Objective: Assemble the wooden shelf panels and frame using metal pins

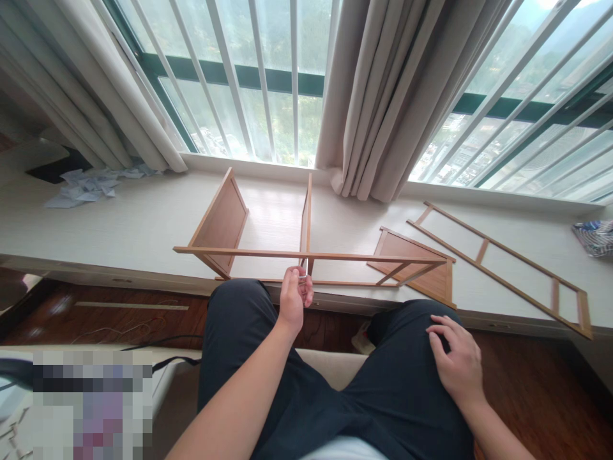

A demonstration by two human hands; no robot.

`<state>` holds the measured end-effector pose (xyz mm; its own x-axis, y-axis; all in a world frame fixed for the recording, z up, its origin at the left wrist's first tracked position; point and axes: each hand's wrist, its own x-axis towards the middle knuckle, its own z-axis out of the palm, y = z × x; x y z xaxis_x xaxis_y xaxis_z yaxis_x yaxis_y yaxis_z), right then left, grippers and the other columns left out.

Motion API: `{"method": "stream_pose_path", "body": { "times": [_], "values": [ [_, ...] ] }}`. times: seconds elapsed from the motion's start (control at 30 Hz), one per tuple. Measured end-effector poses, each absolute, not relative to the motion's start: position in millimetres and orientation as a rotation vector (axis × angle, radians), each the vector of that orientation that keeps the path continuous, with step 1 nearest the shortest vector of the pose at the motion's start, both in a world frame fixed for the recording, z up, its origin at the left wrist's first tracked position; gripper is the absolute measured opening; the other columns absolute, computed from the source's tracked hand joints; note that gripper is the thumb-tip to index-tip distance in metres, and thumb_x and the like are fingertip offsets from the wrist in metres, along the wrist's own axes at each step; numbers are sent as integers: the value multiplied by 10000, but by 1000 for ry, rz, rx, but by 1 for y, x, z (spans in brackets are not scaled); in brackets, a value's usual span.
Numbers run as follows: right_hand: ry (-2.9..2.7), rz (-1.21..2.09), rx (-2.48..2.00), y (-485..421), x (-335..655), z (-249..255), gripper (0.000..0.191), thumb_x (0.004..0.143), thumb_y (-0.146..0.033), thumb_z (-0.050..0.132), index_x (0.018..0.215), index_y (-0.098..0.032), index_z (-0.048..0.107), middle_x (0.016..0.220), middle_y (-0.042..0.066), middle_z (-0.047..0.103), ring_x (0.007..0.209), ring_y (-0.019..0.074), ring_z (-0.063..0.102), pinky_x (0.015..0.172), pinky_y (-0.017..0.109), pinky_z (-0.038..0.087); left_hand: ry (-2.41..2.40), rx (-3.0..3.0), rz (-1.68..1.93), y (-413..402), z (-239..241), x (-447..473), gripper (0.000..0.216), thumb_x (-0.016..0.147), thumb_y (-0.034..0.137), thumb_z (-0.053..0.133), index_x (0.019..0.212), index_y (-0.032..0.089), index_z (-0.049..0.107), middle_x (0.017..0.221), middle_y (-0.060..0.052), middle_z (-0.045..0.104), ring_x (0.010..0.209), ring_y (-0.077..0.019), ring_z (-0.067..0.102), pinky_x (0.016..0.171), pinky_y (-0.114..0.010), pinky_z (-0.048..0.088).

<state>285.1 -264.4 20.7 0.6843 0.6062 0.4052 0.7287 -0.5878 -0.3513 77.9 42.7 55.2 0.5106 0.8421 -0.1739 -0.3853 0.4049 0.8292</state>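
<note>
My left hand (295,299) is closed around a small metal tool (304,268) whose thin shaft points up at the long front rail (306,255) of a partly built wooden frame. The frame stands on the pale window ledge (119,217), with an upright side panel (221,223) at its left and a thin divider (306,214) in the middle. My right hand (454,361) lies flat on my right thigh with fingers spread, holding nothing. I sit facing the ledge in dark trousers.
A loose ladder-shaped wooden frame (502,265) lies flat on the ledge at right, beside a flat wooden panel (421,262). Crumpled paper (86,188) sits far left, a patterned bag (596,236) far right. Curtains (378,96) hang before the barred window. Cables run over the dark floor (119,319).
</note>
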Motion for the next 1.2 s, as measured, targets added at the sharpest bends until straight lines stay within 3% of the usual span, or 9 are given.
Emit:
{"method": "stream_pose_path", "body": {
  "times": [0.57,0.7,0.87,1.2],
  "values": [
    [-1026,-330,-2404,-262,284,23,348,934,-471,440,849,-229,674,1177,97,724,1213,347,594,1027,513,386,538,677,594,43,62,81,588,818,776,569,948,205,523,715,15,568,457,-84,464,357,-174,285],
    [-1019,-327,-2406,-262,283,23,346,934,-474,440,854,-232,675,1184,94,722,1220,347,592,1027,514,387,485,658,551,43,65,81,628,805,816,540,789,189,511,633,31,486,451,-79,434,369,-177,266],
    [-1011,-319,-2406,-262,283,23,358,933,-483,442,851,-226,677,1186,105,722,1220,350,589,1031,515,383,469,665,631,44,67,77,623,852,714,593,588,187,389,515,60,322,421,-63,350,397,-190,239],
    [-1032,-331,-2399,-262,285,22,347,936,-476,446,851,-228,673,1176,98,724,1212,348,595,1028,524,387,590,857,867,43,65,75,521,818,453,759,608,200,356,483,87,342,403,-41,300,410,-186,194]
  ]
}}
